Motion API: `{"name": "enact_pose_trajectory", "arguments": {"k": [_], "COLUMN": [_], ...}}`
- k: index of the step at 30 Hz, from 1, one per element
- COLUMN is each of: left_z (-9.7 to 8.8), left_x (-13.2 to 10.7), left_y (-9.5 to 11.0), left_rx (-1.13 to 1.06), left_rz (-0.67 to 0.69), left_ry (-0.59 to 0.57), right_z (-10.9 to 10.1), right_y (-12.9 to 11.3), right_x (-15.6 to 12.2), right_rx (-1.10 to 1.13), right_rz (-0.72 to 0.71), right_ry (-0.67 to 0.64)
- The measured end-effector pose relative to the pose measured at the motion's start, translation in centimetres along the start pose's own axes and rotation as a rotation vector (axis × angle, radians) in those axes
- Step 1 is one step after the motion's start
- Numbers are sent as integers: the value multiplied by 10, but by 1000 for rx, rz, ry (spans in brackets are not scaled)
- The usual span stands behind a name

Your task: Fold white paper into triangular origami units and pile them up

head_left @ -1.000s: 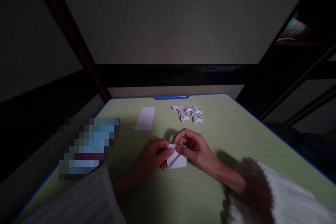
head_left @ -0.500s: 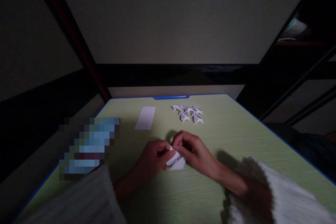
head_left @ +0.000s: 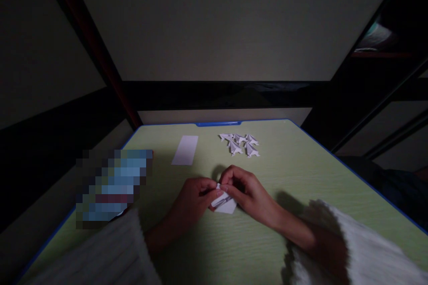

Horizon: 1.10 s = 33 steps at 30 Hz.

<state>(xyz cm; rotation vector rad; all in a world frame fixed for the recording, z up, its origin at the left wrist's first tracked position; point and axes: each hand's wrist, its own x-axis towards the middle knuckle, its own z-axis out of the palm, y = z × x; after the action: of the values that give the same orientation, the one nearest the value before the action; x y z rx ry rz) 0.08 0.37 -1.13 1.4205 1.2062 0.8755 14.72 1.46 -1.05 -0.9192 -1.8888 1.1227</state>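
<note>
A small piece of folded white paper [head_left: 226, 205] is pinched between my two hands, just above the table in front of me. My left hand [head_left: 198, 196] grips its left edge with thumb and fingers closed. At the upper edge, my right hand [head_left: 245, 188] pinches the paper, its thumb close to the left thumb. Layered folds show on the near side, and a flat flap points toward me. The fingertips hide the paper's far part. Beyond my hands lie several folded white paper figures [head_left: 235, 148] in a loose cluster.
A flat white paper rectangle [head_left: 185, 150] lies left of the figures on the pale green, blue-edged table [head_left: 287, 164]. A blurred-out bluish object [head_left: 117, 187] is at the table's left side. A wall panel [head_left: 220, 26] rises behind the far edge.
The folded paper has tilted slightly, and its near flap sits a little higher. Both hands keep their pinch in nearly the same place. The things on the table have not moved.
</note>
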Motion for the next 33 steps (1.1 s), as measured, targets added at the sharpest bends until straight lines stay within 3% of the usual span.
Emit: {"name": "enact_pose_trajectory", "arguments": {"k": [33], "left_z": [0], "left_x": [0], "left_y": [-2], "left_rx": [-39], "left_rz": [-28], "left_ry": [-8], "right_z": [2], "right_y": [4], "right_x": [0], "right_rx": [-2], "right_rz": [51], "right_ry": [-41]}}
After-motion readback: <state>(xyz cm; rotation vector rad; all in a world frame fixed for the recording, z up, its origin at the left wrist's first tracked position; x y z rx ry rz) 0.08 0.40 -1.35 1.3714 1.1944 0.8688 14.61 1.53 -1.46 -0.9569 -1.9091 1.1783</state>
